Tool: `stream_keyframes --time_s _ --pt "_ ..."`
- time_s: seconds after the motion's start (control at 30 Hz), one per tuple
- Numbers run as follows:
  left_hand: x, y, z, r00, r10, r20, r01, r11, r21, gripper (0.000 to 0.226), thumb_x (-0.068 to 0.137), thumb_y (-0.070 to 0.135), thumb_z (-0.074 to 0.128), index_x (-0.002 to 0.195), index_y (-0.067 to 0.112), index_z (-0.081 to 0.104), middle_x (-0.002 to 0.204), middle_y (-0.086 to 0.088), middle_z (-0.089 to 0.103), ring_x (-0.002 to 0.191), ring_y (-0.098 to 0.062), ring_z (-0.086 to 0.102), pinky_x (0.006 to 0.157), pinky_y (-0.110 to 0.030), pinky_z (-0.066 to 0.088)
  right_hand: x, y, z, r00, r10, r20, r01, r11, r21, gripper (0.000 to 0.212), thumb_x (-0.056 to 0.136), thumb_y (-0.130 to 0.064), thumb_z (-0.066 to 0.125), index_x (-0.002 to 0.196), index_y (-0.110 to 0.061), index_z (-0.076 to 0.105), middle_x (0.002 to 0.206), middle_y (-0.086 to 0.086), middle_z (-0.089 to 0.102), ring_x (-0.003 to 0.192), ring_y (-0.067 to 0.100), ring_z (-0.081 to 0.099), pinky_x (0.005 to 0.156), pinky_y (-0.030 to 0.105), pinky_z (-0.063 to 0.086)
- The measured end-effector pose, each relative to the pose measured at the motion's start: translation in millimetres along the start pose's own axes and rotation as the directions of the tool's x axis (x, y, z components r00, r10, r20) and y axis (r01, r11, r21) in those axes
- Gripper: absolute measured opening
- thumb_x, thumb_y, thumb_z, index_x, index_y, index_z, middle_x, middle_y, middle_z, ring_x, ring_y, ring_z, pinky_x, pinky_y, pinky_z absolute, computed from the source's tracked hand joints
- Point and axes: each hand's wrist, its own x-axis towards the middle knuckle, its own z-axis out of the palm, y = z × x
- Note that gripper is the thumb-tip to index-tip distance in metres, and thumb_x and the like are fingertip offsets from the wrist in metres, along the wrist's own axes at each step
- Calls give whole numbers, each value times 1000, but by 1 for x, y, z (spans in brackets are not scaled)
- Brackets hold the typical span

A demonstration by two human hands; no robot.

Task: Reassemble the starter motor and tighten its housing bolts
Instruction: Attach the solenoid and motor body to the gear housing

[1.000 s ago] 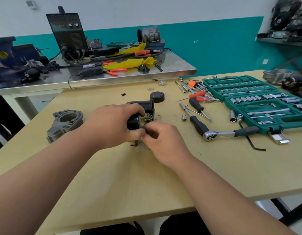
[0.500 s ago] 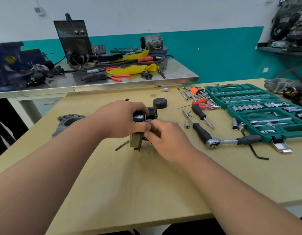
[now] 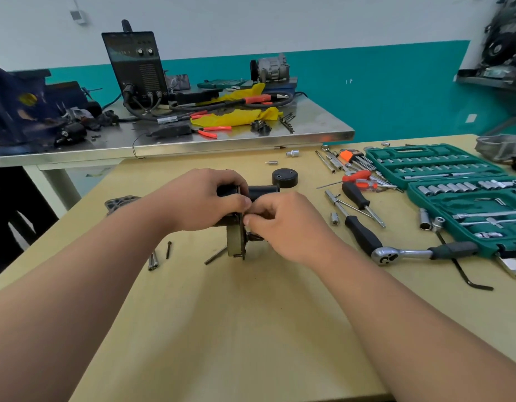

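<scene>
Left hand point(image 3: 201, 198) grips black cylindrical starter motor point(image 3: 262, 190); right hand point(image 3: 288, 224) pinches metal end-plate point(image 3: 233, 242).

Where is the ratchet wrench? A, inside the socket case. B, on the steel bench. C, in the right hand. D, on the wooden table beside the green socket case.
D: the ratchet wrench lies on the wooden table, just outside the green socket case.

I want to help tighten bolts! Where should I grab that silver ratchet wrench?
Take the ratchet by its black handle, coming from above and the near side: it lies flat, and the green socket case crowds its far side.
</scene>
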Motion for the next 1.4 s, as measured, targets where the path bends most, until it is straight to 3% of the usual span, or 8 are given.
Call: stream_keyframes --time_s 0.1,0.27,0.47,0.6,0.77,1.0,1.23,1.4 --pt "-3 -7 3 996 -52 -77 45 995 -88 4 84 39 57 83 41 61 81 15 63 77 -7 59 64 -28 48 9 -7 1 998 -47 43 49 998 -30 8 86 -21 65 83 -28 68 64 -15 61 63 4 58 63 28 52" --pt "-5 -7 8 985 -78 -153 66 994 -84 5 83 38 56 79 39 60 78 15 63 74 -6 59 61 -27 48 15 -5 0 995 -72 70 74 997 -29 6 85 -18 66 84 -24 69 62 -16 58 58 -3 53 52 12 41" --pt "-1 1 6 992 -55 -112 56 998 5 5 85 41 55 83 37 59 81 14 62 76 -8 57 64 -27 48 12 -2 -4 989 -94 110 111 982 -155 17 93 -29 56 86 -22 69 74 -4 65 66 11 59 58 31 48" --pt "0 5 5 996 -40 -77 43 998 49 6 86 42 54 87 38 58 82 14 60 76 -7 56 62 -27 46 12 -2 -6 980 -114 165 153 957 -245 24 98 -30 47 85 -21 65 67 -8 58 60 7 53 49 22 34" --pt "3 8 3 998 -44 -52 48 996 75 8 86 45 53 89 40 58 81 15 60 75 -6 56 60 -27 44 12 -2 -10 984 -92 155 123 970 -210 11 94 -30 53 95 -22 61 78 -8 60 71 10 57 59 29 46" --pt "3 11 3 998 -42 -36 45 995 88 8 86 44 52 89 40 59 81 13 61 76 -7 56 67 -30 50 12 -7 -10 978 -83 190 133 954 -269 21 98 -23 44 81 -25 55 63 -11 51 55 4 48 47 13 34" --pt "3 14 3 999 -33 -31 36 994 99 8 86 45 52 90 41 58 84 11 61 78 -8 55 68 -30 49 8 -4 -10 979 -79 190 132 949 -286 14 97 -28 48 93 -21 59 69 -13 54 64 3 52 49 19 31" --pt "3 14 3 999 -20 -37 24 993 112 12 85 48 51 92 40 59 84 12 60 77 -8 55 69 -30 50 7 -2 -9 986 -81 145 113 967 -227 16 96 -27 50 83 -22 60 64 -12 54 63 5 53 47 16 33"
